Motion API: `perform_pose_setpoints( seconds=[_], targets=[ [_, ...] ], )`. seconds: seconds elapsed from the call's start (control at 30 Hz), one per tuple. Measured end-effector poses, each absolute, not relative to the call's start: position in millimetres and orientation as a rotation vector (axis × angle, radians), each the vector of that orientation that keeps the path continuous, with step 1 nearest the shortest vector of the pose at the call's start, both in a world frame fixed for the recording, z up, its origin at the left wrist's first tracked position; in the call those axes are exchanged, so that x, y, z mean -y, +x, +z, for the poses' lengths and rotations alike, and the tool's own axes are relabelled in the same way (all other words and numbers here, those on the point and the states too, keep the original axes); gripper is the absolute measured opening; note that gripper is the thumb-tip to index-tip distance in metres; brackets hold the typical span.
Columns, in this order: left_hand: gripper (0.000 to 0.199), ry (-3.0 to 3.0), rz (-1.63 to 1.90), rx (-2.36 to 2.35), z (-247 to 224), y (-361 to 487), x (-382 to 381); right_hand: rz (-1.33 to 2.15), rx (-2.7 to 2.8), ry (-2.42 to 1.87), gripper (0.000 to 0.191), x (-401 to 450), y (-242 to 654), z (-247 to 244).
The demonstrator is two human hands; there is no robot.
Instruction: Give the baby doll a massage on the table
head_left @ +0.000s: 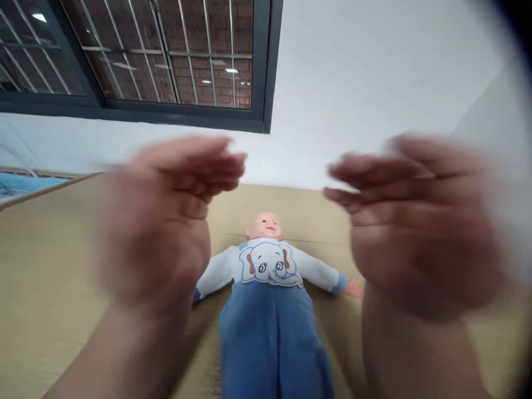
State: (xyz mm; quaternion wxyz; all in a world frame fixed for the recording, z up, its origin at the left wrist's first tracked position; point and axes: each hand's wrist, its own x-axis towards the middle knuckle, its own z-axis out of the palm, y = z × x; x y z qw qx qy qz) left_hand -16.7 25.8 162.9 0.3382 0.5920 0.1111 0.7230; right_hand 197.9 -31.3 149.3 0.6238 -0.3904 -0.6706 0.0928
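Note:
A baby doll (266,227) lies on its back, dressed in a white top with an elephant face (270,266) on the chest and blue trousers (274,338). Its arms are spread out to both sides. My left hand (166,221) is raised in the air left of the doll, blurred by motion, with fingers bent inward and nothing in it. Opposite it, my right hand (424,227) is held up on the right, also blurred and holding nothing. The palms face each other, wide apart. My left hand covers the doll's hand on that side.
The doll rests on a tan padded surface (54,277) that reaches back to a white wall (353,72). A dark-framed window (187,113) with metal bars is at the upper left. Something light blue (29,185) shows at the far left edge.

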Motion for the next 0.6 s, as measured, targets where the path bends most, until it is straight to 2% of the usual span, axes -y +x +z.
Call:
perform_pose_setpoints(
  seconds=[0.07,0.2,0.3,0.5,0.6],
  targets=[
    [0.032,1.687,1.746,-0.484,141.1,-0.9,-53.4,0.289,1.529,-0.954,0.027,-7.9,208.3,135.1],
    [0.036,1.944,1.434,-0.942,74.0,23.7,-114.4,0.439,1.558,-1.418,0.054,-77.0,221.5,65.6],
    [0.04,2.127,1.232,-1.053,37.5,32.5,-133.3,0.605,1.645,-1.537,0.068,-97.3,221.3,23.8],
    [0.052,2.19,0.935,-1.02,31.2,29.3,-130.4,0.89,1.647,-1.353,0.08,-97.3,225.6,7.6],
    [0.065,2.222,0.844,-0.983,36.9,22.5,-129.7,1.045,1.68,-1.327,0.096,-96.2,233.0,9.6]
  ],
)
